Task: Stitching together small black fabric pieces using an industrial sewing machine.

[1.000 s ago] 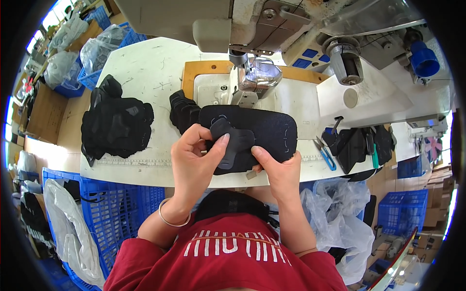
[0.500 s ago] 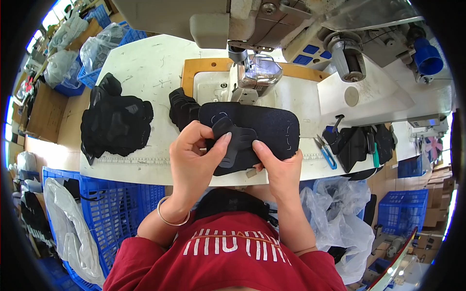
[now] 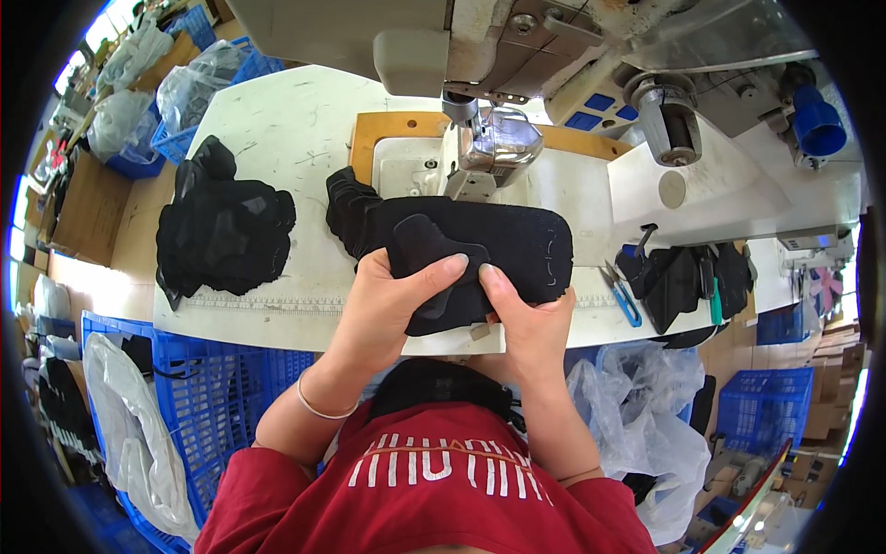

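Observation:
My left hand (image 3: 392, 300) and my right hand (image 3: 519, 319) together pinch a small black fabric piece (image 3: 434, 263) at the table's front edge. That piece lies over a larger rounded black fabric panel (image 3: 517, 245), which rests on the white bed just in front of the sewing machine head (image 3: 489, 148). The left thumb and fingers wrap the small piece from the left. On the other side, the right fingertips press its right edge. A stack of black pieces (image 3: 346, 212) sits just left of the panel.
A pile of black fabric pieces (image 3: 217, 235) lies on the white table (image 3: 295, 120) at left. Blue-handled snips (image 3: 623, 295) and more black pieces (image 3: 683, 277) lie at right. Blue crates (image 3: 203, 406) and plastic bags (image 3: 637, 434) stand below the table edge.
Both hands have kept their hold on the small black piece, shifting it slightly on the larger panel. The pile and the tools have stayed put.

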A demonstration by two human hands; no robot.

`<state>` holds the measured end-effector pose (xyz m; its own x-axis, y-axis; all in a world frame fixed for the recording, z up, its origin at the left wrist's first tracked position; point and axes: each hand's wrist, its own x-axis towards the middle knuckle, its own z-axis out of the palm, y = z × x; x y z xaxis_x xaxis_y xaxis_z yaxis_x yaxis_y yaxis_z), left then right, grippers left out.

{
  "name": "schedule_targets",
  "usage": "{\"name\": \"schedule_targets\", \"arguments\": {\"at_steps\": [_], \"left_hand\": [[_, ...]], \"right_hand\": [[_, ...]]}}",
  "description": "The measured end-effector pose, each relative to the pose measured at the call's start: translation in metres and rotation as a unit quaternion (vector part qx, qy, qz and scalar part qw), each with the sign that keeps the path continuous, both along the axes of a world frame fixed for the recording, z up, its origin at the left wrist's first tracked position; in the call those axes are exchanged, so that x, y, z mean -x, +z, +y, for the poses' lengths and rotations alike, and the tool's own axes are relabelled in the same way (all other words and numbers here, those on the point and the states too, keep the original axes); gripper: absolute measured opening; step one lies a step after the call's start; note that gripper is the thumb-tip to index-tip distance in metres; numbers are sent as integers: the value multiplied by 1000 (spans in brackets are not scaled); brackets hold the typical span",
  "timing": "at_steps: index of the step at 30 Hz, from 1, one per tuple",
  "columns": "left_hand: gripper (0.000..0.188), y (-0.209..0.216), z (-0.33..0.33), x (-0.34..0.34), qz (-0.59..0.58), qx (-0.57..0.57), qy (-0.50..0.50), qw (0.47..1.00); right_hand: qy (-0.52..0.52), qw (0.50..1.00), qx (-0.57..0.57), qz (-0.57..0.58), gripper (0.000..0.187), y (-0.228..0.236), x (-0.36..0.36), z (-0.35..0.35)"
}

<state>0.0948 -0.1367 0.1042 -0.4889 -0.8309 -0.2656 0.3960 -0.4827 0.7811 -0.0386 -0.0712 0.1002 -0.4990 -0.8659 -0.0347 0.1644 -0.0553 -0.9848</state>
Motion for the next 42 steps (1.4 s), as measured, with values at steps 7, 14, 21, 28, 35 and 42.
{"name": "schedule_targets", "arguments": {"at_steps": [7,14,21,28,35,42], "left_hand": [[18,15,-11,9,-54,96,37,993],[26,50,-59,9,-54,31,-49,997],[21,51,-88,17,-88,151,-16,985],[20,50,-93,18,-85,153,-19,984],[18,48,-94,17,-81,126,-24,988],[15,49,-95,17,-89,136,-32,986]], "right_hand": [[9,1000,8,-6,18,12,3,-12],[-9,972,115,204,20,33,33,-45],[-15,952,88,291,16,53,35,-59],[-32,927,106,359,14,55,35,-62],[-29,930,120,346,14,52,36,-63],[-38,934,92,343,16,53,36,-63]]}}
